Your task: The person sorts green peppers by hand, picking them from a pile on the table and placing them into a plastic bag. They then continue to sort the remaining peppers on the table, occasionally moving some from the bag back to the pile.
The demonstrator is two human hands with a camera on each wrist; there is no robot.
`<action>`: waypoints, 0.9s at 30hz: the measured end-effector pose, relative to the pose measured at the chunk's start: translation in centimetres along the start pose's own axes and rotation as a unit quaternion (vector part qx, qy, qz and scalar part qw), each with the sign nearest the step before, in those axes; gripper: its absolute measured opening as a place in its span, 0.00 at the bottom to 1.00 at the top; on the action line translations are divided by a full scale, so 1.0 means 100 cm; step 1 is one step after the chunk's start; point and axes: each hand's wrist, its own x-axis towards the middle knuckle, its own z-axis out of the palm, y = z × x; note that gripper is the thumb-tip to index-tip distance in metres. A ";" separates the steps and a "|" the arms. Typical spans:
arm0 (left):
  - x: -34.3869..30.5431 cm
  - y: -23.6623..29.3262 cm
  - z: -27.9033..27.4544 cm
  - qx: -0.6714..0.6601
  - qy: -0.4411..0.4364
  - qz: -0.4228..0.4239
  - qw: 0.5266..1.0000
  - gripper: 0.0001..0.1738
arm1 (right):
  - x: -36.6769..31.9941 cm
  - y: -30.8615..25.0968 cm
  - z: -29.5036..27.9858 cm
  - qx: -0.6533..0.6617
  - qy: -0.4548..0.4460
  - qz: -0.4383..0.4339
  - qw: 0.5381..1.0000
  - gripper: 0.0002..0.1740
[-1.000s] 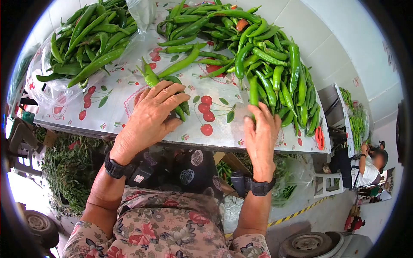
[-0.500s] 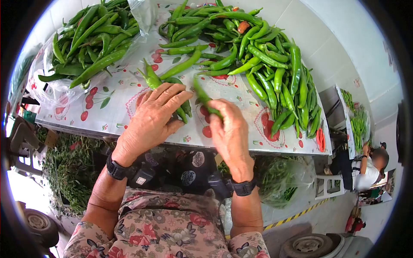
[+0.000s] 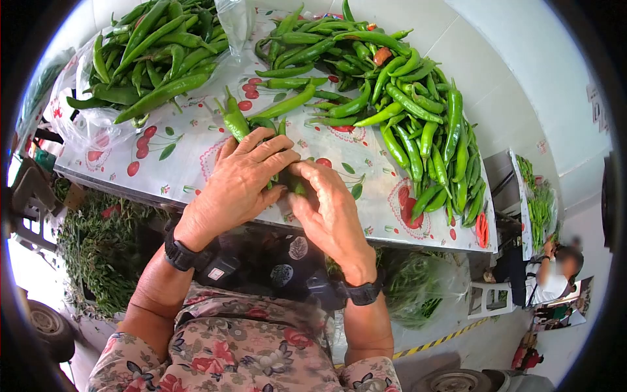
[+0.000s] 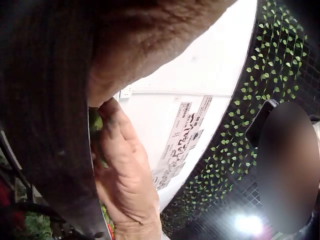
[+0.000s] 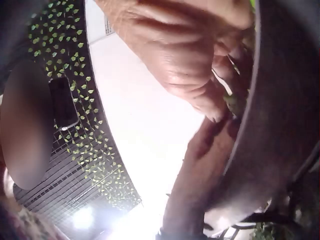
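In the head view the left hand (image 3: pixel 241 176) curls over a small bunch of green peppers (image 3: pixel 235 119) near the table's front edge, their tips showing above its fingers. Close against it, the right hand (image 3: pixel 333 212) holds a green pepper (image 3: pixel 298 187), mostly hidden under its fingers. The left wrist view shows the right hand (image 4: pixel 125 170) beside a bit of green pepper (image 4: pixel 95 121). In the right wrist view the right hand's curled fingers (image 5: pixel 200 95) meet the left hand at a green piece (image 5: pixel 231 102).
A large heap of green peppers (image 3: pixel 411 111) covers the table's back and right. More peppers (image 3: pixel 157 52) fill a clear plastic bag (image 3: pixel 62 108) at the left. Red scissor handles (image 3: pixel 482 230) lie at the right corner. A person (image 3: pixel 555 274) sits at far right.
The right hand has come left from the heap with a pepper and now meets the left hand. The left hand has stayed over its bunch while the view shifted slightly.
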 end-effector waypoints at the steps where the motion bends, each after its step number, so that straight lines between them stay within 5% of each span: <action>1: 0.000 -0.001 0.001 -0.006 0.004 0.001 1.000 0.31 | 0.001 -0.002 -0.006 0.008 -0.013 -0.004 1.000 0.23; 3: -0.001 -0.002 0.001 -0.017 0.011 0.004 1.000 0.31 | 0.007 -0.009 -0.033 0.018 -0.063 0.082 0.994 0.23; 7: -0.002 -0.004 0.001 -0.014 0.009 0.004 1.000 0.31 | 0.012 0.012 -0.087 -0.215 -0.031 0.100 0.971 0.25; 12: -0.003 -0.004 0.002 -0.036 0.018 0.000 0.999 0.30 | 0.011 0.029 -0.121 -0.205 -0.055 0.355 0.910 0.27; 19: -0.002 -0.005 0.002 -0.033 0.022 0.003 0.999 0.30 | 0.015 0.054 -0.126 -0.287 0.006 0.230 0.930 0.26; 24: -0.003 -0.005 0.003 -0.036 0.024 0.003 0.999 0.31 | 0.020 0.056 -0.105 -0.449 -0.078 0.166 0.875 0.26; 27: -0.003 -0.005 0.002 -0.033 0.021 0.004 0.999 0.30 | 0.019 0.056 -0.106 -0.359 -0.071 0.210 0.907 0.27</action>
